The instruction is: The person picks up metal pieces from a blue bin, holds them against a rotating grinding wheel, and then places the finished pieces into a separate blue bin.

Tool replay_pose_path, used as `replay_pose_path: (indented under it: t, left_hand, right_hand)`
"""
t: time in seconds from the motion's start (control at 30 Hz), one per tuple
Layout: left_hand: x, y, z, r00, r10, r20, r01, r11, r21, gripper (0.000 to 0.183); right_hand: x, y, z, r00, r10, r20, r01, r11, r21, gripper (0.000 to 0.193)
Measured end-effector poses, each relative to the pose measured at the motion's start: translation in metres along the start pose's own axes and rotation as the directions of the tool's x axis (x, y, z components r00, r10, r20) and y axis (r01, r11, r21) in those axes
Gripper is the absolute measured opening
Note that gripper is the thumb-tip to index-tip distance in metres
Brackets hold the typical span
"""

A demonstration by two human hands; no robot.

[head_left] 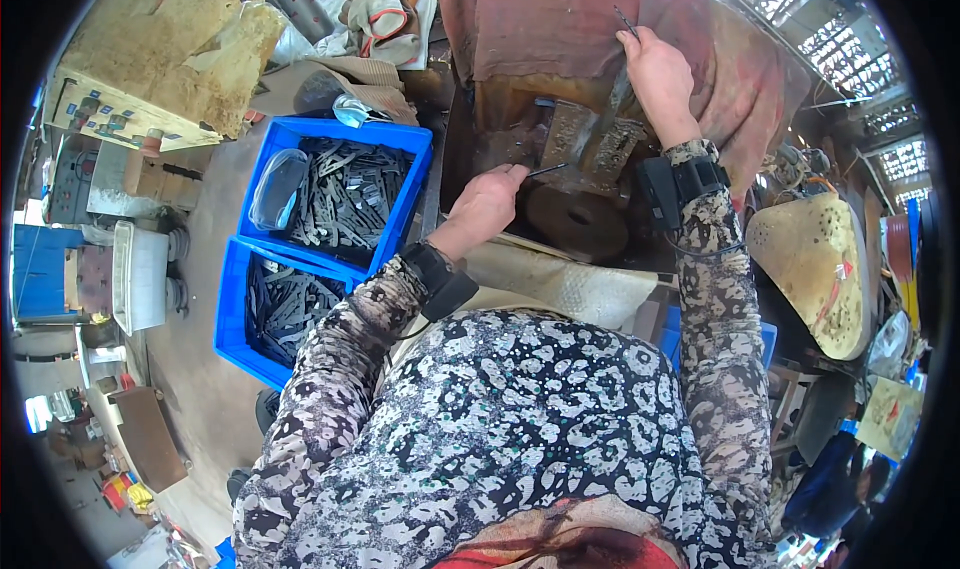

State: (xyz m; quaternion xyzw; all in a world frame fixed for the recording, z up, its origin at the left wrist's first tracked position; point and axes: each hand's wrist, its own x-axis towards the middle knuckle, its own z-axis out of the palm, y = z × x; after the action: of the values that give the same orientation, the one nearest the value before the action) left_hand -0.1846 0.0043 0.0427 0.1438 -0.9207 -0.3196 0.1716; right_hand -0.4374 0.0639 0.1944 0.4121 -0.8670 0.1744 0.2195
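Left hand (485,209): slim dark piece (548,170) pinched near a round disc (577,226); right hand (660,79): second dark piece (624,19) gripped over reddish cloth (565,29); the slim dark piece could be snagged and wrenched loose, were the round disc brushed through careless lowering.

Between the left hand (485,209) and the right hand (662,84) there is open room for a hand to pass above the metal blocks (568,134). Below them, the round disc (577,226) takes up the recess floor; its depth is hard to judge in the gloom. The dark red cloth (560,24) closes off the far side. Leftward, the raised wall of the upper blue bin (407,224) must be cleared from above, and a clear plastic tub (278,191) blocks that bin's left part.
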Motion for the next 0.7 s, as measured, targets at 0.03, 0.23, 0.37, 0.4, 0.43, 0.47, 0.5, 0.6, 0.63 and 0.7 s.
replay_pose_path:
  t: [0.03,0.23,0.37,0.4,0.43,0.47,0.5,0.6,0.63,0.7]
  left_hand:
    - [0.0002,-0.0002,0.0003,1.000,0.003,-0.002,-0.003,1.000,-0.003,0.035]
    - [0.0014,-0.0002,0.0011,1.000,0.012,-0.013,-0.012,1.000,-0.005,0.034]
    - [0.0013,0.0004,0.0000,1.000,0.000,0.003,0.000,1.000,0.007,0.032]
    - [0.0014,0.0007,0.0002,1.000,0.004,-0.003,-0.004,1.000,0.005,0.031]
    - [0.0012,0.0008,0.0001,1.000,0.007,-0.009,-0.007,1.000,0.002,0.030]
    - [0.0011,0.0009,-0.0001,1.000,0.006,-0.008,-0.006,1.000,0.002,0.030]
    - [0.0011,0.0010,-0.0005,1.000,0.007,-0.006,-0.007,1.000,0.009,0.030]
    - [0.0014,0.0007,-0.0007,1.000,0.008,-0.005,-0.008,1.000,0.018,0.031]
    - [0.0015,0.0005,-0.0007,1.000,0.011,-0.006,-0.011,1.000,0.021,0.031]
    - [0.0011,0.0008,-0.0007,1.000,0.012,-0.008,-0.012,1.000,0.023,0.031]
  right_hand:
    - [0.0000,-0.0002,-0.0006,1.000,0.008,0.008,-0.008,1.000,0.002,0.040]
    - [0.0010,-0.0013,-0.0047,0.999,0.031,0.040,-0.031,1.000,0.007,0.040]
    - [0.0005,-0.0024,-0.0066,0.998,0.031,0.050,-0.032,0.999,0.019,0.040]
    - [0.0006,-0.0017,-0.0064,0.998,0.033,0.051,-0.034,0.999,0.018,0.040]
    - [0.0012,-0.0015,-0.0053,0.998,0.037,0.055,-0.038,0.999,0.013,0.041]
    - [0.0015,-0.0014,-0.0047,0.997,0.041,0.059,-0.042,0.999,0.008,0.041]
    - [0.0013,-0.0013,-0.0047,0.997,0.042,0.060,-0.043,0.999,0.008,0.041]
    - [0.0008,-0.0025,-0.0057,0.998,0.041,0.057,-0.042,0.999,0.012,0.041]
    - [0.0006,-0.0035,-0.0065,0.998,0.042,0.056,-0.043,0.999,0.011,0.041]
    - [0.0008,-0.0034,-0.0051,0.998,0.043,0.055,-0.044,0.999,0.010,0.041]
